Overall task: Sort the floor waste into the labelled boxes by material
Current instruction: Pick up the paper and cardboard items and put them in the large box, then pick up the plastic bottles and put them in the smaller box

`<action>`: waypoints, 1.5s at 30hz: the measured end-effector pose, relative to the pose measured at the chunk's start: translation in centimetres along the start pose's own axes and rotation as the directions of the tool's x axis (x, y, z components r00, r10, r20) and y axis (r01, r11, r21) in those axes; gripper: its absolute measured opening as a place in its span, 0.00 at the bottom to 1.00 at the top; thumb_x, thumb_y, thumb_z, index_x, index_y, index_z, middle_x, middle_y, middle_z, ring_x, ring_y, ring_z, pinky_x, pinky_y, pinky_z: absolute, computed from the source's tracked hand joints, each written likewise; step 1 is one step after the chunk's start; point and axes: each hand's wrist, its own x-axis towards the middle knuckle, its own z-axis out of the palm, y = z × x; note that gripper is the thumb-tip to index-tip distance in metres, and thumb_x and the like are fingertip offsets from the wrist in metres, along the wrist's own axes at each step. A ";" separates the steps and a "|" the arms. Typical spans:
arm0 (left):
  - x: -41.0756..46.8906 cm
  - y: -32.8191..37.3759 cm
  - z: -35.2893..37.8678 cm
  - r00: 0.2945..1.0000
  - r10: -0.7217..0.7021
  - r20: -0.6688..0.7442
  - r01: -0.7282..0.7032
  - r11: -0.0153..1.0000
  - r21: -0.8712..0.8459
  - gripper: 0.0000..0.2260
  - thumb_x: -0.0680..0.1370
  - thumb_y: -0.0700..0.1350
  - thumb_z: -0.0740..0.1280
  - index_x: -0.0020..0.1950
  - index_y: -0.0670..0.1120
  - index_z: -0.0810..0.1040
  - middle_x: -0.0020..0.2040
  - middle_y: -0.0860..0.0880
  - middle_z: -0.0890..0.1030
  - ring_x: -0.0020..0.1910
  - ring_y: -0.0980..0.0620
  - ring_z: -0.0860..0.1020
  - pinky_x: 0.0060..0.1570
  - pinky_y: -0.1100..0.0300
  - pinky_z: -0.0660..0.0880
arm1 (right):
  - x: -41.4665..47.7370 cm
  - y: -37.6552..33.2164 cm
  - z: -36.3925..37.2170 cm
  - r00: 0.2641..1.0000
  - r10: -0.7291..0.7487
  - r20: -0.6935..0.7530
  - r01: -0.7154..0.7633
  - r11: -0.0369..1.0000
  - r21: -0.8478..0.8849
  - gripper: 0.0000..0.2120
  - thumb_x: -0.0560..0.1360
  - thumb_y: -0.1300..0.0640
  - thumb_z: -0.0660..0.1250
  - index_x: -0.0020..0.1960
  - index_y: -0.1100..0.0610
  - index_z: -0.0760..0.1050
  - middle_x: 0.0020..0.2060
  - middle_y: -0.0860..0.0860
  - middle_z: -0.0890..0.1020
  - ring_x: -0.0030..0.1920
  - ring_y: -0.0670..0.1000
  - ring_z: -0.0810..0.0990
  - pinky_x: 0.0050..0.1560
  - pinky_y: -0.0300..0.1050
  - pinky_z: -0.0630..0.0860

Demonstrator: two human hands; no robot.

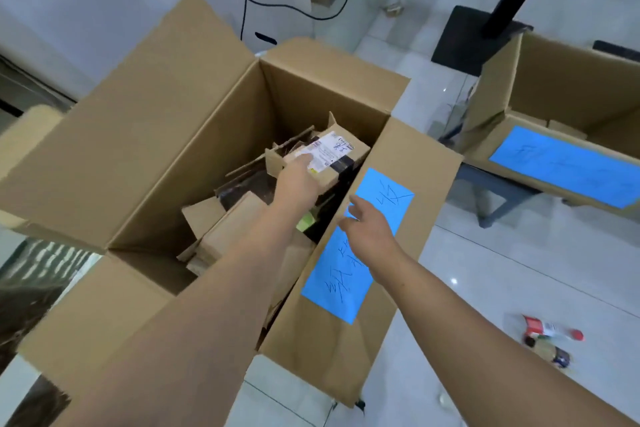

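Fingers of the left hand [298,180] rest on the small labelled carton [323,158], curled over its near edge; whether they grip it or merely press it down cannot be told. Fingers of the right hand [367,227] are spread loosely and hold nothing, hovering over the blue label [356,246] on the flap of the large cardboard box [166,149].

The small carton lies inside the large box, at its far right corner, on top of flattened cardboard scraps [225,232] that fill the box floor. A second labelled box [561,135] stands to the right of the large box, well apart from it. Remaining floor waste, a red-capped bottle [550,329] and a dark-capped jar [549,352], lies on the tiled floor [502,270] to the right of the large box, near its front flap.

Judged risks: the small carton sits high and tilted on the loose scraps, so on release it may tip or slide against the box wall rather than settle. The right forearm crosses the labelled flap; leaning on it could fold the flap inward. The bottle and jar lie near where the person would step and could roll away.
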 end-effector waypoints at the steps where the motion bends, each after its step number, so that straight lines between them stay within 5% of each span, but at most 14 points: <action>1: -0.3 0.1 0.4 1.000 -0.012 -0.017 0.011 0.999 -0.041 0.20 0.81 0.36 0.57 0.73 0.45 0.69 0.70 0.45 0.74 0.69 0.46 0.72 0.60 0.63 0.67 | 0.2 0.2 -0.2 1.000 0.018 -0.008 -0.018 1.000 0.015 0.26 0.81 0.58 0.59 0.78 0.50 0.59 0.76 0.49 0.66 0.73 0.51 0.68 0.70 0.51 0.69; 5: -1.9 0.0 1.9 0.996 -0.077 -0.052 0.063 0.969 -0.237 0.18 0.81 0.38 0.58 0.69 0.50 0.74 0.67 0.51 0.76 0.65 0.53 0.74 0.54 0.64 0.68 | 0.7 -0.2 -1.2 1.000 0.015 -0.026 -0.014 0.998 0.055 0.25 0.82 0.56 0.58 0.78 0.48 0.59 0.75 0.46 0.66 0.64 0.48 0.71 0.48 0.38 0.74; 9: -3.9 1.3 2.9 0.987 -0.113 -0.110 0.065 0.930 -0.362 0.14 0.81 0.40 0.61 0.65 0.53 0.76 0.63 0.55 0.78 0.60 0.58 0.74 0.55 0.62 0.67 | 0.9 0.0 -3.1 0.994 0.002 -0.105 0.014 0.989 0.150 0.24 0.81 0.57 0.59 0.76 0.49 0.63 0.74 0.46 0.68 0.71 0.49 0.69 0.70 0.50 0.69; 14: -6.6 3.7 6.2 1.000 -0.011 0.008 0.013 0.833 -0.553 0.13 0.80 0.37 0.62 0.63 0.47 0.77 0.58 0.51 0.81 0.53 0.60 0.78 0.51 0.66 0.73 | -0.9 1.5 -7.6 0.974 0.027 -0.223 0.044 0.950 0.308 0.19 0.81 0.61 0.61 0.72 0.53 0.70 0.68 0.48 0.75 0.66 0.48 0.74 0.69 0.51 0.72; 20: -9.0 9.1 13.6 0.989 0.065 0.136 0.030 0.800 -0.600 0.11 0.78 0.37 0.66 0.59 0.43 0.78 0.58 0.47 0.82 0.57 0.52 0.79 0.61 0.57 0.73 | -3.2 5.4 -17.0 0.914 0.075 -0.399 0.125 0.883 0.452 0.16 0.80 0.63 0.62 0.68 0.59 0.73 0.64 0.52 0.79 0.60 0.48 0.78 0.66 0.51 0.74; 25: -14.0 12.8 22.4 0.940 0.123 0.318 0.059 0.860 -0.506 0.13 0.77 0.37 0.66 0.60 0.46 0.79 0.55 0.51 0.83 0.51 0.58 0.80 0.51 0.65 0.73 | -7.6 10.8 -24.7 0.869 0.159 -0.468 0.130 0.840 0.527 0.17 0.80 0.64 0.61 0.68 0.59 0.72 0.64 0.52 0.78 0.57 0.46 0.78 0.65 0.49 0.75; 33: -24.0 14.4 34.9 0.903 -0.005 0.431 0.133 0.955 -0.267 0.12 0.76 0.34 0.66 0.56 0.47 0.81 0.54 0.48 0.83 0.52 0.54 0.80 0.56 0.60 0.73 | -14.3 24.9 -32.4 0.811 0.397 -0.429 0.025 0.711 0.703 0.16 0.79 0.65 0.63 0.65 0.56 0.75 0.62 0.53 0.80 0.61 0.51 0.78 0.65 0.52 0.75; 37: -25.8 12.4 40.7 0.890 -0.061 0.452 0.135 0.982 -0.132 0.13 0.77 0.32 0.62 0.57 0.43 0.79 0.51 0.46 0.81 0.47 0.52 0.77 0.47 0.62 0.71 | -15.5 32.4 -36.7 0.779 0.484 -0.398 -0.015 0.649 0.761 0.16 0.78 0.68 0.63 0.65 0.60 0.74 0.54 0.54 0.79 0.52 0.51 0.78 0.54 0.46 0.75; 45: -21.6 2.2 52.2 0.862 -0.230 0.451 0.189 0.973 0.134 0.09 0.78 0.37 0.63 0.54 0.48 0.77 0.54 0.46 0.81 0.54 0.47 0.78 0.52 0.58 0.73 | -8.3 45.8 -35.7 0.760 0.590 -0.271 -0.275 0.671 0.689 0.21 0.76 0.62 0.65 0.69 0.58 0.71 0.57 0.56 0.80 0.48 0.52 0.78 0.60 0.53 0.77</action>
